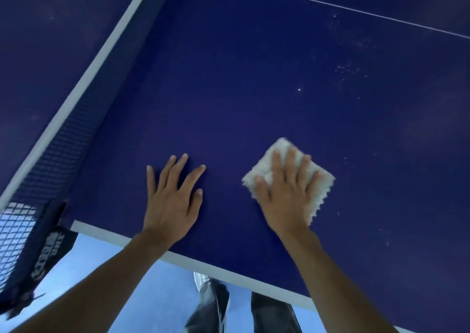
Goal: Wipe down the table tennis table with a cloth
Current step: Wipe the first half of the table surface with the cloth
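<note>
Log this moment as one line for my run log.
step: wipe table | right hand: pressing cloth flat | left hand: flat on table near net | white specks: beyond cloth

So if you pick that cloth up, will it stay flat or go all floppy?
Probably floppy: the cloth looks soft and fluffy, with ragged edges. It is likely light, since it lies flat under the right hand. It should slide easily on the smooth table.
</note>
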